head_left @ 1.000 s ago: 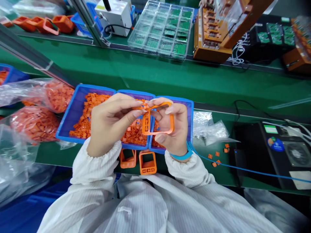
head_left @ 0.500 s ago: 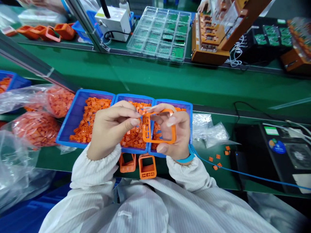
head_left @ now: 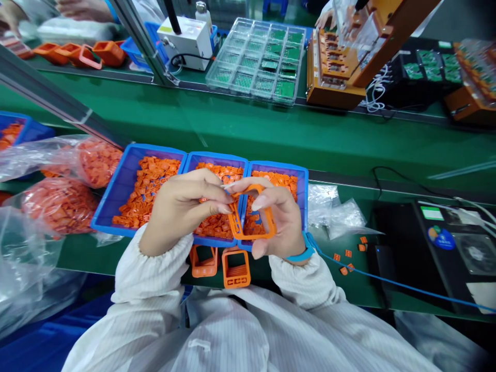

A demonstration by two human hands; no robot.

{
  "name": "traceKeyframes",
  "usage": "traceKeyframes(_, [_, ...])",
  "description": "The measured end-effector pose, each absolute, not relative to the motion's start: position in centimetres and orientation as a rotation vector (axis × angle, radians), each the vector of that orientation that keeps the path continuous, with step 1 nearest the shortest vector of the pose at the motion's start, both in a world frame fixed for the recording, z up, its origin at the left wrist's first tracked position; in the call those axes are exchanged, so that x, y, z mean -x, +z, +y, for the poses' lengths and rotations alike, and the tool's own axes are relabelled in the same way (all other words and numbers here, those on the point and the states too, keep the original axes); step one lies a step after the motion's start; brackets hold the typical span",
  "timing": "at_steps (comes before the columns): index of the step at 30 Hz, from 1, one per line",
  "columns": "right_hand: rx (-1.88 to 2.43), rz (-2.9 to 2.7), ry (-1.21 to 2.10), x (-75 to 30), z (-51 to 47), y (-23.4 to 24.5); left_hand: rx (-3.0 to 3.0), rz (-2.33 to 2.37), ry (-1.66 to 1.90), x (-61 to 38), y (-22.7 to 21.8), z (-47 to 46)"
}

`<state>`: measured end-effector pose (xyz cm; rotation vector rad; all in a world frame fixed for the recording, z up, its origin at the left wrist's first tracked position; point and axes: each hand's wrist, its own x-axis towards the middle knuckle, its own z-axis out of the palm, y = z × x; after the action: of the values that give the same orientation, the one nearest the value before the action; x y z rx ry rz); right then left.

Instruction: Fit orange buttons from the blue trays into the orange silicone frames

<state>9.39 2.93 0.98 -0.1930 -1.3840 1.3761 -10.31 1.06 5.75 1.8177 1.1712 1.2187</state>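
Observation:
My right hand [head_left: 284, 217] holds an orange rectangular plastic frame [head_left: 256, 235] by its top and right side, tilted, above the bins. The fingers of my left hand [head_left: 186, 206] are pinched together at the left side of that frame, touching it. What sits between those fingertips is hidden. Below my hands stand three blue bins [head_left: 104, 212] with many small orange plastic pieces [head_left: 149, 181]. Nearer to me, an orange frame [head_left: 204, 262] lies beside a stack of similar frames [head_left: 236, 274].
Clear bags of orange pieces [head_left: 60, 204] lie at left. On the right are empty plastic bags [head_left: 341, 212], several loose orange pieces [head_left: 349, 253], a blue cord [head_left: 391, 280] and a black device [head_left: 399, 227]. A clear tray with green boards [head_left: 251, 77] and a fixture [head_left: 333, 95] stand behind; co-workers' hands show there.
The orange frame has turned and tilted in my right hand and dropped slightly. My left fingertips have moved a little right and down, against the frame's left side.

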Motion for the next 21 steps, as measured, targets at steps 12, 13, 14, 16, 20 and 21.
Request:
traceKeyframes(12, [0.248,-1.443,1.441,-9.7,3.2,0.9,-1.978,1.086,0.748,10.6,5.9,1.6])
traceKeyframes(13, [0.265,-1.453,1.446,-9.7,3.2,0.9,-2.003,1.077,0.75,10.5,5.8,1.6])
traceKeyframes(14, [0.266,-1.462,1.445,-9.8,3.2,0.9,-2.023,1.065,0.755,10.5,5.8,1.7])
traceKeyframes(16, [0.224,-1.477,1.43,-10.0,3.3,1.0,-2.042,1.03,0.768,10.3,5.7,1.7])
traceKeyframes(20, [0.164,-1.549,1.41,-10.7,3.4,1.5,-2.052,0.986,0.701,10.9,5.6,2.1])
traceKeyframes(21, [0.168,-1.571,1.423,-10.9,3.4,1.6,-2.069,0.96,0.638,11.2,5.5,2.3])
